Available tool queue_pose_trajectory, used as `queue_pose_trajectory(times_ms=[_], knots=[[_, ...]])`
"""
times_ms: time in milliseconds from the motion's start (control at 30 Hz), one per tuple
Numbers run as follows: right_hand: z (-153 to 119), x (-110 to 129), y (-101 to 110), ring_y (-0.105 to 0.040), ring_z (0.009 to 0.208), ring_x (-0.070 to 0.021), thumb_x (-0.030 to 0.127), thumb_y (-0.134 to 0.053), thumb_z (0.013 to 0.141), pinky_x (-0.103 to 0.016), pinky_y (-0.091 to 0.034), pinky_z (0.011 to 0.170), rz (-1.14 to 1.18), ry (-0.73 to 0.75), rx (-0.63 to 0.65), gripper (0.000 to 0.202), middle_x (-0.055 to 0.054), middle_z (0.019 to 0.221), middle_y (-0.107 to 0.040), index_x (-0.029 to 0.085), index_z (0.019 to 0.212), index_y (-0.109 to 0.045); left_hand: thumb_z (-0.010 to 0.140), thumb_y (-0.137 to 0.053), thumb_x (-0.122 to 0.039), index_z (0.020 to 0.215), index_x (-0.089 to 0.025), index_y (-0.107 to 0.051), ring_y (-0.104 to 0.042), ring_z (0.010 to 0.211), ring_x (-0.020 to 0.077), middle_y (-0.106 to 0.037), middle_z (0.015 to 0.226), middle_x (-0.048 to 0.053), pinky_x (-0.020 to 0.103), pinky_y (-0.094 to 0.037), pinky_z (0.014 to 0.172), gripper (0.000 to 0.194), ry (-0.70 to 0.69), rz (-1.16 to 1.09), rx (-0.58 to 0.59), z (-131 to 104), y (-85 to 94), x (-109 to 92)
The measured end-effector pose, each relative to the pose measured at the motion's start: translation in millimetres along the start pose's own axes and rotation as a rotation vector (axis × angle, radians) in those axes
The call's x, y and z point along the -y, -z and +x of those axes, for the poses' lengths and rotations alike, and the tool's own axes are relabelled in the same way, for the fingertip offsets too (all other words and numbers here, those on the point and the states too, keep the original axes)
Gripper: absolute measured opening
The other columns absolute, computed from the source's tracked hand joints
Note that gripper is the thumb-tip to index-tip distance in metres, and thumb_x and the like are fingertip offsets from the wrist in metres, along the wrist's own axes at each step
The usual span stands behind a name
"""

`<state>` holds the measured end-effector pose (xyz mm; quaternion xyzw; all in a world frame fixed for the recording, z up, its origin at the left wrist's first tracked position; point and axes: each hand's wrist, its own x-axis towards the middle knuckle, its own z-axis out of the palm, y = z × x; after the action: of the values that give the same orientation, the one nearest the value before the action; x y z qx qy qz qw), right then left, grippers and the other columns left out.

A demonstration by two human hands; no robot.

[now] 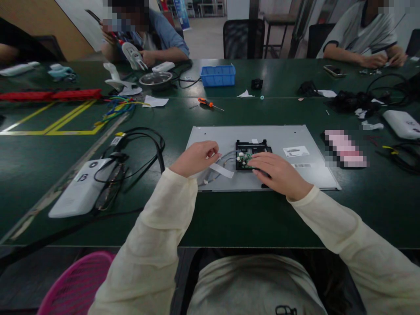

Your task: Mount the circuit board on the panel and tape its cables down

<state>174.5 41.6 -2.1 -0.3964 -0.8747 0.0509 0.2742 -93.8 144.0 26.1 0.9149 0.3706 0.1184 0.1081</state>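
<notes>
- My left hand (198, 156) is loosely curled, thumb and index fingertips close together; I cannot tell whether they pinch anything.
- Just below those left fingertips a white strip (222, 170) slants across the grey cables (229, 154); whether I have hold of it I cannot tell.
- My right hand (278, 173) reaches in from the other side, fingers nearly straight and together, the thumb slightly apart below them.
- Under my right fingertips is the green circuit board (243, 160), its right edge covered by them; I cannot tell if they grip it or only rest there.
- Around the board, between my two hands, lies a black frame (262, 149), set on the back of a silver panel (216, 133).
- The grey cables run from the board's left side toward my left fingers.
- Beyond my right knuckles a white label (296, 151) is stuck to the panel.
- Well ahead of my fingers lies an orange-handled screwdriver (210, 104), with a blue basket (218, 79) farther off.
- Well left of my left hand sits a white device (74, 192) marked 13, black cables (157, 140) looped beside it.
</notes>
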Motion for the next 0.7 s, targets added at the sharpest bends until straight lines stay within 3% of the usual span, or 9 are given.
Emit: queue_pose_trajectory(times_ms=[133, 333, 533, 700], knots=[[-6.1, -30.3, 14.4, -0.056, 0.113, -0.0286, 0.024, -0.045, 0.092, -0.053, -0.046, 0.097, -0.073, -0.142, -0.029, 0.032, -0.012, 0.118, -0.063, 0.019, 0.119, -0.061, 0.091, -0.046, -0.037, 0.086, -0.017, -0.055, -0.052, 0.065, 0.0132, -0.056, 0.074, 0.001, 0.025, -0.036, 0.062, 0.022, -0.058, 0.025, -0.030, -0.2, -5.1, -11.3], [-17.0, -66.3, 28.8, -0.058, 0.104, -0.0286, 0.027, -0.051, 0.087, -0.048, -0.048, 0.091, -0.119, -0.313, 0.024, 0.033, -0.012, 0.114, -0.061, 0.019, 0.118, -0.061, 0.091, -0.047, -0.049, 0.091, -0.017, -0.056, -0.057, 0.072, 0.0161, -0.062, 0.085, 0.004, 0.027, -0.036, 0.061, 0.033, -0.201, 0.131, 0.103, -1.3, -16.1, -44.1], [-19.6, -67.5, 31.6, -0.062, 0.091, -0.0248, 0.042, -0.057, 0.085, -0.044, -0.050, 0.082, 0.011, -0.335, 0.177, 0.028, -0.008, 0.103, -0.065, 0.021, 0.101, -0.068, 0.091, -0.046, -0.037, 0.093, -0.017, -0.057, -0.060, 0.074, 0.0181, -0.063, 0.087, 0.006, 0.028, -0.038, 0.061, 0.022, -0.239, 0.260, 0.168, -1.8, -18.6, -48.9], [-18.3, -62.7, 29.0, -0.063, 0.085, -0.0215, 0.039, -0.061, 0.082, -0.040, -0.052, 0.079, 0.087, -0.346, 0.202, 0.024, -0.007, 0.100, -0.065, 0.021, 0.096, -0.069, 0.094, -0.038, -0.026, 0.086, -0.017, -0.056, -0.059, 0.073, 0.0170, -0.063, 0.084, 0.006, 0.029, -0.039, 0.063, 0.021, -0.253, 0.318, 0.151, -0.5, -19.9, -43.5]])
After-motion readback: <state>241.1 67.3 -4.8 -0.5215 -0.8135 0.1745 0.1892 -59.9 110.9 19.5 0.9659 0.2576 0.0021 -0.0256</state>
